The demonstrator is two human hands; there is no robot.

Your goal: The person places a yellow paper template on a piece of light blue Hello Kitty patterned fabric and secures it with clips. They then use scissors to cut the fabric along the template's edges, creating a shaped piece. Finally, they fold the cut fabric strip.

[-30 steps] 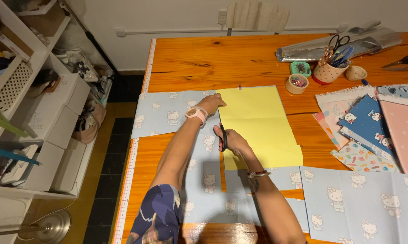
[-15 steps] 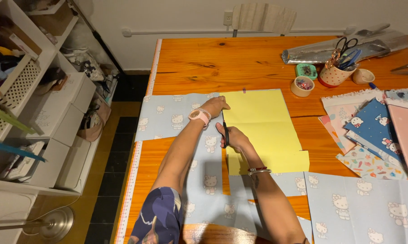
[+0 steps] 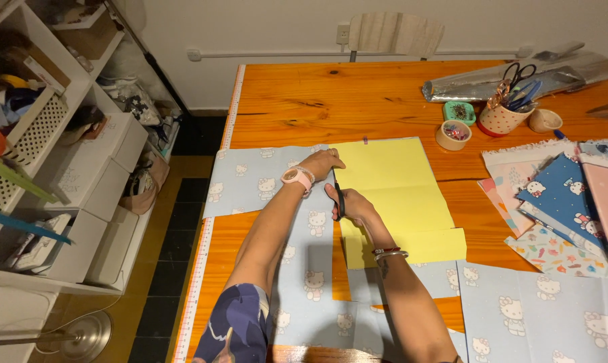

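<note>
Table (image 3: 358,101): orange wooden top, it fills most of the view; a measuring tape strip runs along its edge at 9 o'clock.
Shelves (image 3: 42,175): white unit with boxes and baskets, at 9 o'clock from the table.
Blue fabric (image 3: 263,181): light blue cloth with a white cat print, it lies flat under both arms, from the centre down to 6 o'clock.
Yellow paper (image 3: 398,188): a large pattern sheet lying on the blue fabric, at the centre of the table.
Fabric pile (image 3: 559,202): several printed pieces in blue and pink, at 3 o'clock, well apart from the hands.
Dotted cup (image 3: 500,117): it holds scissors and pens, at 1 o'clock; a small round tin and a green box are just beside it.
Left hand (image 3: 323,163): it lies flat, pressing the fabric at the left edge of the yellow paper; there is a pink watch on the wrist.
Right hand (image 3: 351,204): closed around the scissors (image 3: 339,195), just at 5 o'clock from the left hand.
Scissors: dark blades pointing to 12 o'clock, along the left edge of the yellow paper, between the two hands.
</note>
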